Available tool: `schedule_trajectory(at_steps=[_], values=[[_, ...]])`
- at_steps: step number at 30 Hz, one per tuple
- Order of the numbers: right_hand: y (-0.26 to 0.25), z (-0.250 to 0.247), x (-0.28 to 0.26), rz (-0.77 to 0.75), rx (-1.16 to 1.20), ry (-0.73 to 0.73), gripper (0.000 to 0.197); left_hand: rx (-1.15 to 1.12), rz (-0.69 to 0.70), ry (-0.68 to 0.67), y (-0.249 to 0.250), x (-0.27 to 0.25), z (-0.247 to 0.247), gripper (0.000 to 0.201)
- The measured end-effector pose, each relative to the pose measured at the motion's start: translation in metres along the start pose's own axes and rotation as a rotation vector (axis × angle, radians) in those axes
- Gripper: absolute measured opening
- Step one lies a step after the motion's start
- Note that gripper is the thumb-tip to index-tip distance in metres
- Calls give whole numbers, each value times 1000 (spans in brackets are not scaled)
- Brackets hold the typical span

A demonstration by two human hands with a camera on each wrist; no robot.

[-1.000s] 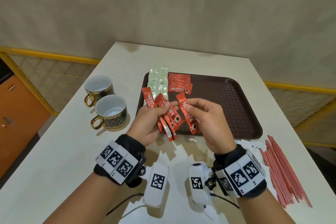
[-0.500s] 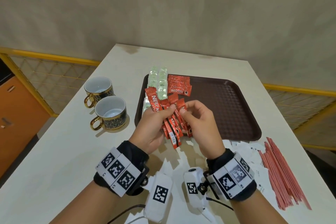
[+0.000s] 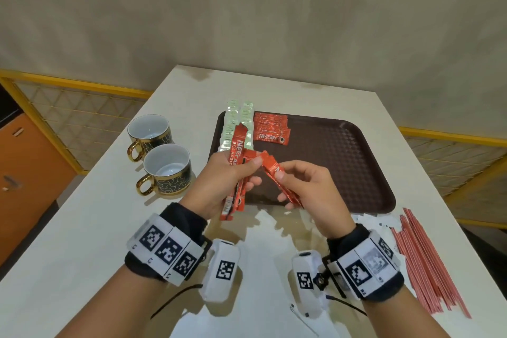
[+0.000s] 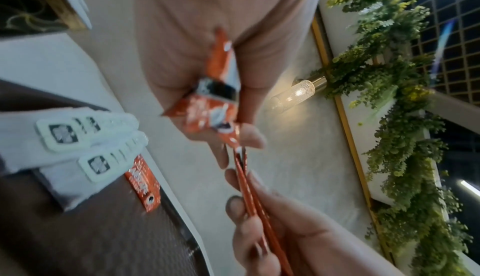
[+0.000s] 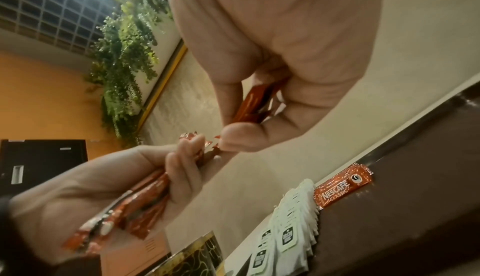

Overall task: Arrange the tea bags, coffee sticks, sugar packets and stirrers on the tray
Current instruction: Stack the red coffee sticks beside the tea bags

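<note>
My left hand (image 3: pixel 233 181) grips a bundle of red coffee sticks (image 3: pixel 236 153) above the near edge of the brown tray (image 3: pixel 343 162). Beside it, my right hand (image 3: pixel 296 184) pinches other red coffee sticks (image 3: pixel 277 175) between thumb and fingers. The wrist views show the bundle of coffee sticks (image 4: pixel 210 106) in the left palm and the sticks held by the right hand (image 5: pixel 253 106). On the tray's far left lie two rows of pale green tea bags (image 3: pixel 236 123) and a stack of coffee sticks (image 3: pixel 271 129). White sugar packets (image 3: pixel 375 223) and red stirrers (image 3: pixel 428 263) lie on the table at the right.
Two black-and-gold cups (image 3: pixel 164 167) stand left of the tray on the white table (image 3: pixel 82 228). A yellow railing (image 3: pixel 74 85) runs behind the table on both sides. White papers (image 3: pixel 263 222) lie under my hands near the tray's front edge.
My hands have drawn apart. The right hand has pulled some coffee sticks away to the right, while the left keeps the rest of the bundle.
</note>
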State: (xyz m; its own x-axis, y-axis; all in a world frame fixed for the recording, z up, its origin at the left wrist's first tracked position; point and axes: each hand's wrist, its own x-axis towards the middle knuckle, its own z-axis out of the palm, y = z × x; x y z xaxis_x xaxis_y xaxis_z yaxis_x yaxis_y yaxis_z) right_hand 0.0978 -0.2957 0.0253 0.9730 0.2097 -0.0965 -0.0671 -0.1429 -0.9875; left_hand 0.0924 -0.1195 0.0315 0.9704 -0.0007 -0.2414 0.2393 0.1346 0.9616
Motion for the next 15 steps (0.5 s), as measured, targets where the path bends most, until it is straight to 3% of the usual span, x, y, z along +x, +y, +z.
schedule_trajectory(at_steps=[7,11,15], values=[[-2,-6,2,-126,-128,9,9,338,98,8,0,-3,4,24],[-11,-14,4,-124,-82,27,18,243,104,75,-6,-3,5,21],[-23,-30,7,-93,77,1,23,130,62,47,-11,-7,1,22]])
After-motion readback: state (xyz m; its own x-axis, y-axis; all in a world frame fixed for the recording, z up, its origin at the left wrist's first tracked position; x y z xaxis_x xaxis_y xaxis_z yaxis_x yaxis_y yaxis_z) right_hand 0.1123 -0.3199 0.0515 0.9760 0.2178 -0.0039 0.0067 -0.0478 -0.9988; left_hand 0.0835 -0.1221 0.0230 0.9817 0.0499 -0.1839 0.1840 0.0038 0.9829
